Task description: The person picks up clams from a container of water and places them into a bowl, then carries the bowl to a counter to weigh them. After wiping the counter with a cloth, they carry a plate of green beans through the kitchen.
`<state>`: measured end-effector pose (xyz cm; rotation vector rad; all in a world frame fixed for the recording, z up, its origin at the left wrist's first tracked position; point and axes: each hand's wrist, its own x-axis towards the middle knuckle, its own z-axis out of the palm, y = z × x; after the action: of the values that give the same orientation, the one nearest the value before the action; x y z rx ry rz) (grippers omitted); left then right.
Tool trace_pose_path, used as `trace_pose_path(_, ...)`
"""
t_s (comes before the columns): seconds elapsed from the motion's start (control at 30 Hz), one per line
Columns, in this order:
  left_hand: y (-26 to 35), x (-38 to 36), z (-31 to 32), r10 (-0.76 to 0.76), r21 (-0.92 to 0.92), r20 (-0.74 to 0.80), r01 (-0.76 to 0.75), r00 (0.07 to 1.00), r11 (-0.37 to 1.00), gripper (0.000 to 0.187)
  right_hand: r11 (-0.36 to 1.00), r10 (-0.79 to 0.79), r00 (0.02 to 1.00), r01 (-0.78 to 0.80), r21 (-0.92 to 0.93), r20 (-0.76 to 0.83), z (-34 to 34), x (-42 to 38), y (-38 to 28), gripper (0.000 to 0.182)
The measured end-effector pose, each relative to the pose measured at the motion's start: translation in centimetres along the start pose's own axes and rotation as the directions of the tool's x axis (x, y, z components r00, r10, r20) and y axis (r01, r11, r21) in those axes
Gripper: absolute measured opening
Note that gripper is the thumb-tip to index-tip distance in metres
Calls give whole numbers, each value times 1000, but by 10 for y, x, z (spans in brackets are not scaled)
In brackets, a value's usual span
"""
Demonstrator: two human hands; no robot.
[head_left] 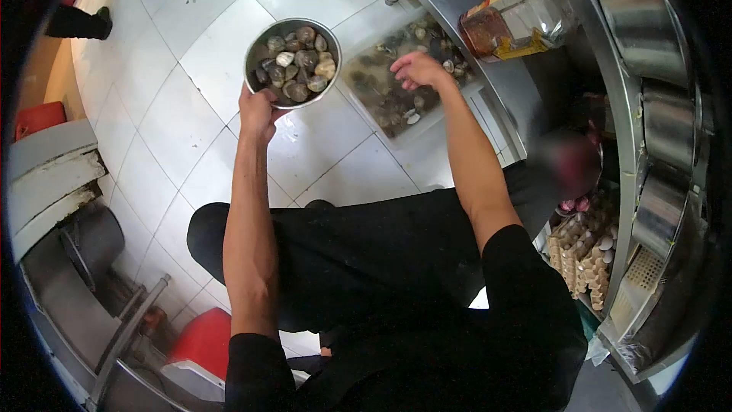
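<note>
A round metal bowl (pixel 250 80) full of clams (pixel 293 63) is held out over the tiled floor. My left hand (pixel 259 111) is closed on its near rim, with the thumb on the edge. To the right, a shallow plastic tub (pixel 412 140) holds murky water and many more clams (pixel 393 107). Above the tub hovers my right hand (pixel 419 71), its fingers loosely bent and apart, with nothing seen in them. Part of the tub lies under the steel shelf's edge.
A large clear bottle (pixel 518 21) lies on the steel shelf at the upper right. Metal pots (pixel 640 23) line the far right, above egg trays (pixel 583 255). A red and white box (pixel 202 347) stands at lower left. Another person's legs (pixel 80 23) show at the upper left.
</note>
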<state>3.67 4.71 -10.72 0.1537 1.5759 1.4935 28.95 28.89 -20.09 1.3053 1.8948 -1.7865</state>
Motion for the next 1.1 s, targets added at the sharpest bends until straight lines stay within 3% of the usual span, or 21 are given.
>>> trace_pose_path(0.03,3,-3,0,18,-15,0,-18,1000,1000,55,1000,1,1000,-1,0,1,5,9,6,27)
trace_pose_path(0.1,7,-5,-1,28,-13,-26,-28,999,1000,54,903,-153,962,44,-427,-226,14,23,9,31)
trace_pose_path(0.13,7,-7,0,27,-11,-26,-28,999,1000,54,871,-193,925,9,-491,-326,17,25,9,40)
trace_pose_path(0.17,7,-8,-1,28,-10,-37,-28,999,1000,54,871,-193,926,9,-491,-326,25,27,9,40)
trace_pose_path(0.23,9,-8,-3,28,-13,-45,-29,999,1000,54,737,-158,924,-125,-664,-349,46,23,6,44)
trace_pose_path(0.43,5,-10,1,43,-49,-9,-44,999,998,54,676,-220,887,-161,-719,-406,69,6,26,39)
trace_pose_path(0.53,2,-4,-1,32,7,-13,-32,999,999,56,673,-363,850,-43,-738,-381,62,9,38,29)
trace_pose_path(0.57,1,-1,-1,36,4,-16,-36,999,999,56,864,-303,818,19,-503,-489,53,9,37,24)
trace_pose_path(0.6,-3,-1,3,23,28,1,-23,1000,999,57,971,-206,797,95,-219,-568,44,2,35,22)
trace_pose_path(0.63,-6,-1,6,6,50,18,-7,1000,999,59,970,-207,802,94,-223,-561,33,-6,35,22)
trace_pose_path(0.67,-8,-1,9,20,47,62,-23,998,999,62,902,-65,913,227,368,-404,24,-17,37,25)
trace_pose_path(0.7,-15,-2,14,14,52,66,-17,998,999,62,511,-47,982,183,840,-185,15,-28,39,28)
trace_pose_path(0.83,-26,3,32,-22,104,139,7,990,995,62,376,-130,988,129,918,-86,1,-61,22,29)
trace_pose_path(1.03,-35,3,45,-55,170,223,16,973,985,64,439,-110,986,163,883,-127,-2,-80,16,28)
trace_pose_path(1.1,-40,5,49,-56,179,227,15,972,984,64,552,-88,979,202,809,-184,-4,-70,21,31)
